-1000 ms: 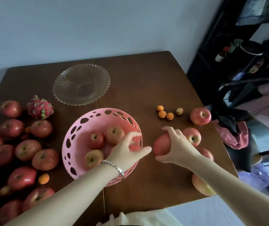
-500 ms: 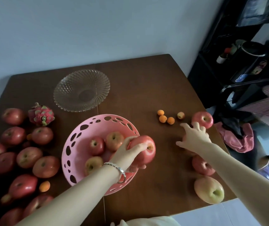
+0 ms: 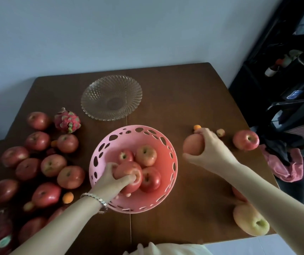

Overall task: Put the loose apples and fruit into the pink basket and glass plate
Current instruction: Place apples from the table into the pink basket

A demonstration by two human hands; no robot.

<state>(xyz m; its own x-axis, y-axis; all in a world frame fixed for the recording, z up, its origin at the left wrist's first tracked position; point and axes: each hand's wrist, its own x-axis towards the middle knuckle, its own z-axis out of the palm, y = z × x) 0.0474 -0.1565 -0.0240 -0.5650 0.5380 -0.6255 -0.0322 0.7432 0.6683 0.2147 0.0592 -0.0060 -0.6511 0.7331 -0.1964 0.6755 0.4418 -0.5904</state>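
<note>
A person sorts fruit at a brown table [image 3: 184, 92], both hands at work. At the centre stands the pink basket [image 3: 167, 162], its wall pierced with oval holes; inside it the left hand [image 3: 110, 181], a beaded bracelet [image 3: 97, 200] on the wrist, has its fingers wrapped around a red apple [image 3: 127, 173] at the basket's 7 o'clock side, the apple low among the fruit already there. Three more apples [image 3: 146, 155] lie in the basket, from its middle toward 12 and 4 o'clock. At 3 o'clock from the basket, just beside its rim, the right hand [image 3: 212, 150] grips an orange-pink apple [image 3: 192, 146] from above, fingers curled over it; whether that apple touches the table cannot be told. Past the hand, at 1 o'clock from it, sit small orange fruits [image 3: 196, 127], partly hidden by the fingers, and another red apple [image 3: 246, 139] rests further right near the table edge. A yellow-green apple [image 3: 250, 224] lies at 5 o'clock from the basket by the table's near corner, with a reddish fruit behind it mostly covered by the right forearm. The glass plate [image 3: 92, 96] stands bare at 11 o'clock from the basket, well apart from both hands. A crowd of loose red apples [image 3: 53, 164] fills the table at 9 o'clock, with a dragon fruit [image 3: 66, 120] at 10 o'clock and a small orange fruit [image 3: 68, 197] at 8 o'clock.
</note>
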